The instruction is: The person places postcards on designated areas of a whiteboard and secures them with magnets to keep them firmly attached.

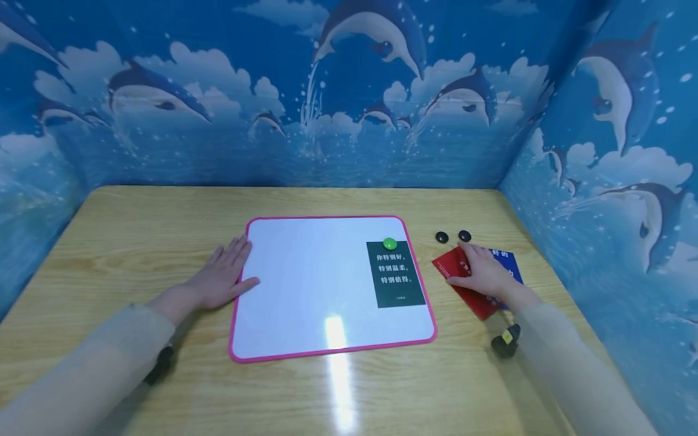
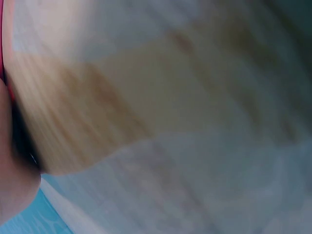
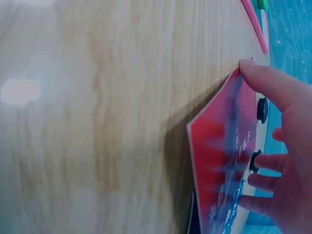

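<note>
- Spanning the far side and both flanks, from 9 through 12 to 3 o'clock: blue backdrop (image 1: 349,157), printed with dolphins, clouds and spray.
- Surface (image 1: 142,242): light wood grain; streak of glare at 6 o'clock, running onto the board's near edge.
- Whiteboard (image 1: 311,278): pink rim, lying flat; its centre serves as clock centre, 12 on the far side.
- Pale sleeves (image 1: 572,363): left arm enters from 8 o'clock, right arm from 4.
- Left hand (image 1: 220,281): 9 o'clock, palm down at the pink rim; fingers straight, thumb spread onto the white; holds nothing. Left wrist view mostly blurred.
- Right hand (image 1: 485,272): 3 o'clock, off the board; fingers part-bent over the red card, thumb at its edge, gripping it across a wide span.
- Dark green card (image 1: 400,293): on the board towards 3 o'clock; white characters in three larger lines, small print below.
- Red card (image 1: 478,303): beneath the right hand, near corner raised off the surface, shadow beside it.
- Blue card (image 1: 511,261): at the red card's 2 o'clock, partly covered by it; white characters.
- Dark wrist devices (image 1: 506,343): one under each forearm; right one shows a yellow patch.
- Green disc (image 1: 389,243): on the green card's far edge, board's 2 o'clock.
- Two black discs (image 1: 442,237): on the surface, slightly apart, at the red card's 11 and 12 o'clock.
</note>
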A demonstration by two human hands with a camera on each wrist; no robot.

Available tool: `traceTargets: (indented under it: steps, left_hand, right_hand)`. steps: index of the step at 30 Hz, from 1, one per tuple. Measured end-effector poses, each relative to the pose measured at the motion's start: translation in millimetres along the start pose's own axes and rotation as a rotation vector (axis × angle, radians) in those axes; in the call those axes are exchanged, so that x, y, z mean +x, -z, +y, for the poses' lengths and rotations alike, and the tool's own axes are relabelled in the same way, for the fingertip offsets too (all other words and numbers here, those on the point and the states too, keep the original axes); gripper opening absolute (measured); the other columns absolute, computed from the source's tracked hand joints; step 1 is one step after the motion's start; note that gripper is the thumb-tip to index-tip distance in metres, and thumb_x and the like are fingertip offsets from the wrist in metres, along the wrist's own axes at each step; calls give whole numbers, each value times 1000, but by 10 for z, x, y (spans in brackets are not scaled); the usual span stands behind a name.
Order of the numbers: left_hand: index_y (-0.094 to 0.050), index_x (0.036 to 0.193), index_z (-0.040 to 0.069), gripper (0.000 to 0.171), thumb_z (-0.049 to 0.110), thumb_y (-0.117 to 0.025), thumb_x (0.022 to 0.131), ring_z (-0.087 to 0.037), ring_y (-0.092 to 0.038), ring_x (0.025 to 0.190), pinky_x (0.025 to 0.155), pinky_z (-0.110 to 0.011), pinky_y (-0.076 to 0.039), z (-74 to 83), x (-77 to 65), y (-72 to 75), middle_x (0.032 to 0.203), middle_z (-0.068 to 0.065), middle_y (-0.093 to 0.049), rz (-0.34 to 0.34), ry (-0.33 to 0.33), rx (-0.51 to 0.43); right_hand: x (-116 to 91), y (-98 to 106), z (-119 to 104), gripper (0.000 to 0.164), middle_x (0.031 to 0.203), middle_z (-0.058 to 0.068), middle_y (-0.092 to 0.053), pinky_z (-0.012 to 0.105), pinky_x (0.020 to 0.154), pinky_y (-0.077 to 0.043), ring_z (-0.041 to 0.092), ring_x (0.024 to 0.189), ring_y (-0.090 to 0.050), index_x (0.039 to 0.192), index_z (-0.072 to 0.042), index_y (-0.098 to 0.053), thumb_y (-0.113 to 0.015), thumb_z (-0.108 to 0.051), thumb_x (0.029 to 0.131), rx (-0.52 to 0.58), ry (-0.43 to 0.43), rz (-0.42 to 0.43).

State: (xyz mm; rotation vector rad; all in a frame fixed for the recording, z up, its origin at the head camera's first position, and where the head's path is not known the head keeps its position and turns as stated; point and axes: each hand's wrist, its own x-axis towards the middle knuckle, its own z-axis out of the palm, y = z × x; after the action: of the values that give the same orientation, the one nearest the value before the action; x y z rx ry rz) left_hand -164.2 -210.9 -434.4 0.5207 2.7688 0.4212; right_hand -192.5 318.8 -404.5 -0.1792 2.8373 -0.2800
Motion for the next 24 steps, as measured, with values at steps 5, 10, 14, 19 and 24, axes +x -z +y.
traceTargets:
  steps: [5, 10, 14, 19, 24]
  left_hand:
    - [0, 149, 0, 92, 62, -37, 92, -40, 5, 144, 114, -60, 2, 4, 3, 5, 157, -21, 5, 3, -3, -7]
    - [0, 149, 0, 92, 61, -36, 92, -39, 5, 144, 114, -60, 2, -2, 1, -3, 157, -20, 5, 7, -3, -3]
    - [0, 149, 0, 91, 61, -36, 92, -39, 5, 144, 114, -60, 2, -6, -1, -9, 157, -21, 5, 7, -6, -3]
    - [0, 149, 0, 92, 62, -37, 92, -40, 5, 144, 114, -61, 1, -11, 1, -7, 157, -21, 4, 7, -8, -2]
    - [0, 149, 0, 93, 62, -38, 91, -40, 5, 144, 113, -61, 1, -9, 6, 1, 157, -21, 4, 6, -8, -9]
  right_hand:
    - [11, 14, -45, 98, 146, 31, -25, 64, 98, -37, 48, 131, -27, 149, -2, -10, -63, -50, 83, 14, -61, -22]
    - [8, 26, -93, 96, 144, 32, -27, 63, 97, -39, 48, 129, -29, 149, -1, -8, -61, -48, 84, 27, -94, -35]
    - [2, 18, -103, 97, 142, 32, -30, 61, 96, -41, 47, 126, -32, 148, 2, -10, -61, -50, 84, 24, -125, -37]
    - [1, 4, -124, 100, 140, 32, -31, 59, 92, -44, 46, 121, -33, 146, 4, -9, -61, -53, 83, 42, -193, -70]
    - [32, 10, -146, 97, 141, 33, -29, 60, 95, -41, 47, 123, -32, 146, 5, -9, -61, -48, 84, 71, -245, -81]
